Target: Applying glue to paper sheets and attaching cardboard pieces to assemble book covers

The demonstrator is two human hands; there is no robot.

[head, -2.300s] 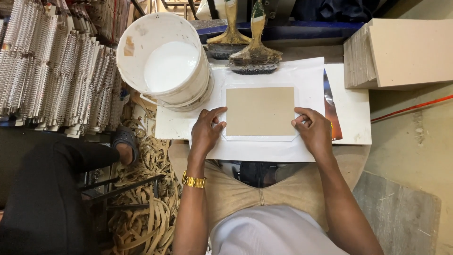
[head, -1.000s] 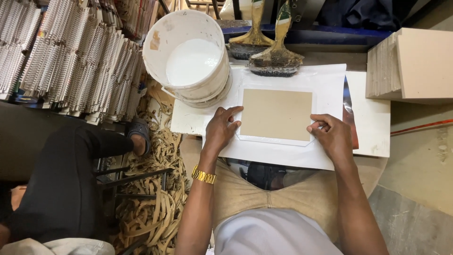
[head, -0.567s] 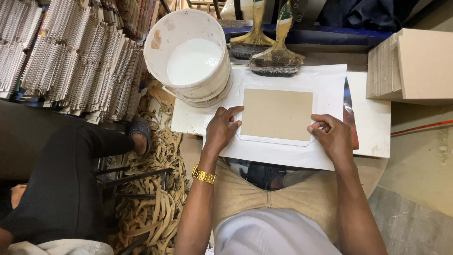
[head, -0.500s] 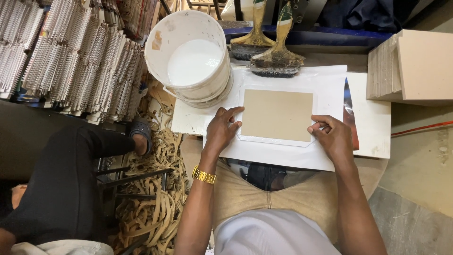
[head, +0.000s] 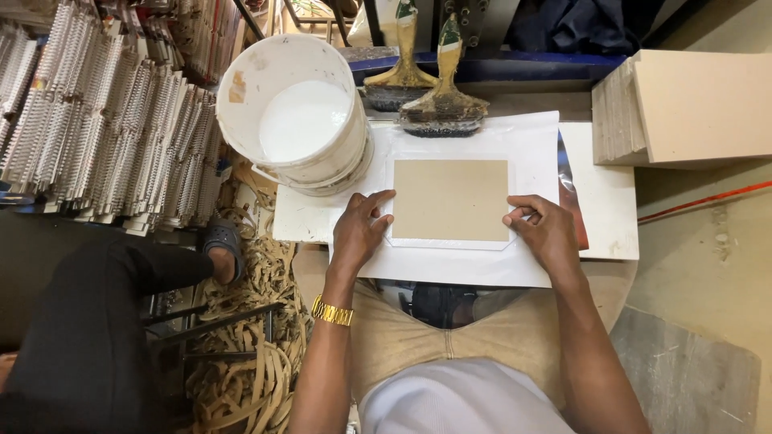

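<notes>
White work board (head: 611, 209) | bucket (head: 296, 112) of white liquid behind tan card (head: 450, 199) | left hand (head: 359, 231), right hand (head: 547, 231) half-curled, fingertips pressing card's side edges

Tan cardboard panel (head: 450, 199) flat on white sheet (head: 450, 261). Left hand (head: 359, 233) pressing at panel's left edge, right hand (head: 545, 231) at right edge, fingers spread. White bucket (head: 299, 112) of white liquid upper left; two brushes (head: 425, 90) beyond; board stack (head: 691, 106) at right.
</notes>
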